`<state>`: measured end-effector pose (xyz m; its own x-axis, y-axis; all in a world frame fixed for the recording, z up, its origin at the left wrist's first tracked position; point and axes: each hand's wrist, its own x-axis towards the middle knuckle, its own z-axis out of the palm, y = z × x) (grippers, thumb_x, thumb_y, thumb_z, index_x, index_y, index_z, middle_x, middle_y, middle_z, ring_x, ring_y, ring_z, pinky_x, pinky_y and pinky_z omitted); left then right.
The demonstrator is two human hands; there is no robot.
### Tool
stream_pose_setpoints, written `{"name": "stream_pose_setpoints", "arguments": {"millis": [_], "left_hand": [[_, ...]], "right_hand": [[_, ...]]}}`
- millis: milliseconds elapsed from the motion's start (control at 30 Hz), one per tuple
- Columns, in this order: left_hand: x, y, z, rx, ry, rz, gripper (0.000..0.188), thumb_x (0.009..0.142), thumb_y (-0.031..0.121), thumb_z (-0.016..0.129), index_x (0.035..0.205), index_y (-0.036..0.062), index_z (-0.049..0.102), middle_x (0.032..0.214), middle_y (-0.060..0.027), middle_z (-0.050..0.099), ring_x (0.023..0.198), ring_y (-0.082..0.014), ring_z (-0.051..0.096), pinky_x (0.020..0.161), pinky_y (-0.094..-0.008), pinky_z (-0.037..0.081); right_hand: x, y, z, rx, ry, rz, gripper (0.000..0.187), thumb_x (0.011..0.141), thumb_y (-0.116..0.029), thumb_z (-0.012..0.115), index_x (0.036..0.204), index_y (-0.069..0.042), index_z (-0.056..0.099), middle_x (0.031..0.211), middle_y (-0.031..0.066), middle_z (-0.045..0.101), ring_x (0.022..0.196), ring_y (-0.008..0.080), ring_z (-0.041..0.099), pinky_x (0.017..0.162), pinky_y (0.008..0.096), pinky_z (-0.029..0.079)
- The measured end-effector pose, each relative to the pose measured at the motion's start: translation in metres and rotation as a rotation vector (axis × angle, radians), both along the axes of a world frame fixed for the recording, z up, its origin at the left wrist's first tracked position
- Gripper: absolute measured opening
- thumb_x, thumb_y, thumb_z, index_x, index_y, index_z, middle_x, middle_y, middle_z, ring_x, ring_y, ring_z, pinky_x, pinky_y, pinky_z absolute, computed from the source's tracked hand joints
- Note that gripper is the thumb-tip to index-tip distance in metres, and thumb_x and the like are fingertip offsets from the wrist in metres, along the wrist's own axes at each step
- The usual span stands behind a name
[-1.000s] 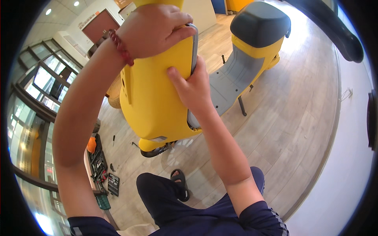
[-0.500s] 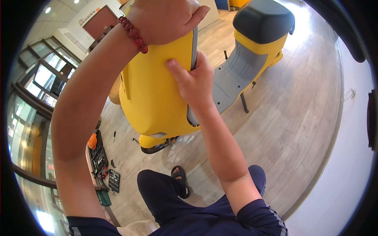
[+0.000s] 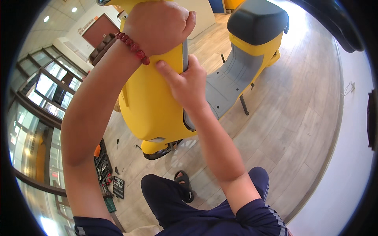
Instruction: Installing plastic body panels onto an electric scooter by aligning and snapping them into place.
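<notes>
A yellow scooter stands in front of me, its front panel facing me. My right hand grips the panel's dark side edge, thumb on the yellow face and fingers wrapped behind. Higher up, my left hand is curled closed at the top of the panel; its back faces me and hides whatever it holds. A red bead bracelet circles my left wrist. Behind the panel runs the grey footboard, with the black seat beyond. The front wheel shows below.
At the left on the wooden floor lie an open tool case, a socket set and a screwdriver. A white wall bounds the right side, and glass windows the left. The scooter's side stand is down.
The view has tipped up slightly, and more of the scooter's top shows above my left hand. Both hands keep about the same places on the scooter.
</notes>
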<state>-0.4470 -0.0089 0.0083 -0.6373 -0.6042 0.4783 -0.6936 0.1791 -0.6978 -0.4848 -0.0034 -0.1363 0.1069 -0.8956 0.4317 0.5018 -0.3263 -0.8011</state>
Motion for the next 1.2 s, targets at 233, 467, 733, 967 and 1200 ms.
{"name": "stream_pose_setpoints", "arguments": {"millis": [233,467,733,967,1200], "left_hand": [[0.006,0.003,0.003,0.036,0.024,-0.064,0.039,0.088,0.025,0.049,0.054,0.0063,0.052,0.051,-0.0087,0.050,0.046,-0.0277,0.051,0.044,-0.0364,0.041],[0.028,0.012,0.015,0.274,0.331,-0.079,0.015,0.084,0.010,0.050,0.075,0.0011,0.057,0.068,-0.0117,0.056,0.059,-0.0285,0.054,0.054,-0.0342,0.042],[0.071,0.011,0.012,0.133,0.375,-0.475,0.018,0.084,0.008,0.050,0.068,-0.0015,0.051,0.060,-0.0126,0.050,0.054,-0.0315,0.050,0.050,-0.0362,0.041],[0.068,0.005,0.014,0.095,0.322,-0.344,0.024,0.083,0.008,0.051,0.060,-0.0003,0.050,0.055,-0.0120,0.048,0.051,-0.0299,0.047,0.047,-0.0372,0.038],[0.060,0.012,0.009,-0.020,0.238,-0.383,0.025,0.084,0.011,0.052,0.060,0.0020,0.051,0.054,-0.0107,0.049,0.050,-0.0288,0.050,0.044,-0.0376,0.039]], "right_hand": [[0.000,-0.002,-0.001,-0.047,-0.047,-0.048,0.048,0.069,-0.038,0.074,0.075,0.004,0.050,0.064,0.0161,0.060,0.058,0.0242,0.062,0.053,0.0337,0.048],[-0.003,-0.003,0.024,-0.004,0.072,-0.139,0.052,0.073,-0.041,0.069,0.084,0.007,0.050,0.070,0.0201,0.060,0.066,0.0330,0.061,0.060,0.0392,0.048],[-0.003,-0.002,0.024,-0.060,0.133,-0.214,0.064,0.074,-0.044,0.066,0.103,0.010,0.047,0.074,0.0228,0.061,0.070,0.0363,0.061,0.063,0.0396,0.049],[-0.004,-0.009,0.032,-0.148,0.059,-0.280,0.067,0.076,-0.041,0.065,0.113,0.010,0.044,0.076,0.0236,0.061,0.071,0.0372,0.062,0.062,0.0406,0.050],[-0.005,-0.007,0.030,-0.138,0.072,-0.263,0.060,0.076,-0.039,0.065,0.109,0.008,0.047,0.074,0.0212,0.062,0.069,0.0360,0.062,0.059,0.0400,0.049]]}}
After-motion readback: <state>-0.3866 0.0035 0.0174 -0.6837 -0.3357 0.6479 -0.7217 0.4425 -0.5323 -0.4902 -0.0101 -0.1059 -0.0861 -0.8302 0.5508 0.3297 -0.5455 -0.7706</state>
